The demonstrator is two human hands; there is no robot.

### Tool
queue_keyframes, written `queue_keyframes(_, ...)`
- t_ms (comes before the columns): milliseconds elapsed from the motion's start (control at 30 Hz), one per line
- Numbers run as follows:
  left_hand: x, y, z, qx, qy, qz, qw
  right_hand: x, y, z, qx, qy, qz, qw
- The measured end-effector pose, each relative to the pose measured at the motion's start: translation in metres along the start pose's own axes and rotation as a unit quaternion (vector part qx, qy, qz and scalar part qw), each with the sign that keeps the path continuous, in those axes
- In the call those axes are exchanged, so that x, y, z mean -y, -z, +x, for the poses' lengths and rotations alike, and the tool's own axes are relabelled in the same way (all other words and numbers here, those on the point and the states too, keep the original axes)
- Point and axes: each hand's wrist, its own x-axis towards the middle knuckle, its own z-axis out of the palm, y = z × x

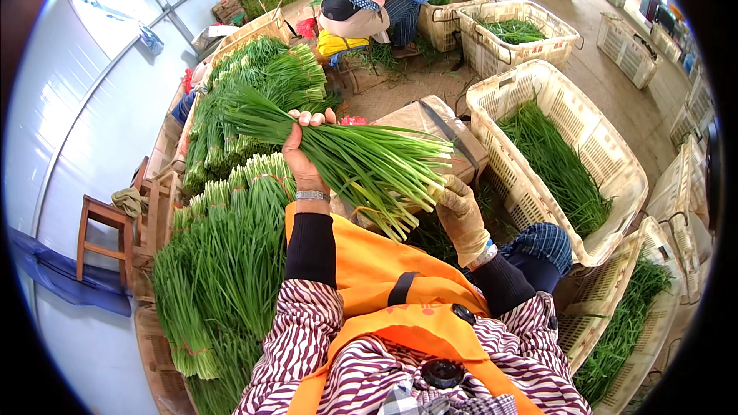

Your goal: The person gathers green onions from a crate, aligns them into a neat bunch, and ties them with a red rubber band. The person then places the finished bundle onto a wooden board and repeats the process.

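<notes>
A loose bunch of green garlic chives (369,155) is gripped around its leafy part by my bare left hand (308,150). Its pale cut ends point to the right, over the orange apron (392,265). My right hand (461,222), in a dirty tan glove, is at those stem ends; whether its fingers pinch any stems cannot be told. A yellowed leaf (369,210) hangs under the bunch. To the left, banded chive bundles (242,230) lie piled, with more bundles (259,86) stacked farther forward. A strapped cardboard box (438,132) sits beyond my hands.
On the right, a cream plastic crate (599,127) holds loose chives (553,167); another crate (605,294) with greens stands nearer. A co-worker (369,0) bends over ahead, beside more crates (519,11). A wooden stool (104,236) is by the left wall.
</notes>
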Motion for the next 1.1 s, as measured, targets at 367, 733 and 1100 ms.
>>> queue_keyframes(367,-0.040,0.018,0.002,-0.021,-0.095,0.022,0.995,0.054,0.063,-0.001,-0.133,-0.052,0.058,0.988)
queue_keyframes(733,0.005,0.016,-0.001,-0.044,-0.041,-0.011,0.998,-0.010,0.023,0.003,-0.006,-0.118,0.184,0.976)
queue_keyframes(1100,0.022,0.008,-0.006,-0.039,0.005,-0.003,0.999,0.003,-0.010,-0.003,-0.008,0.033,-0.320,0.947)
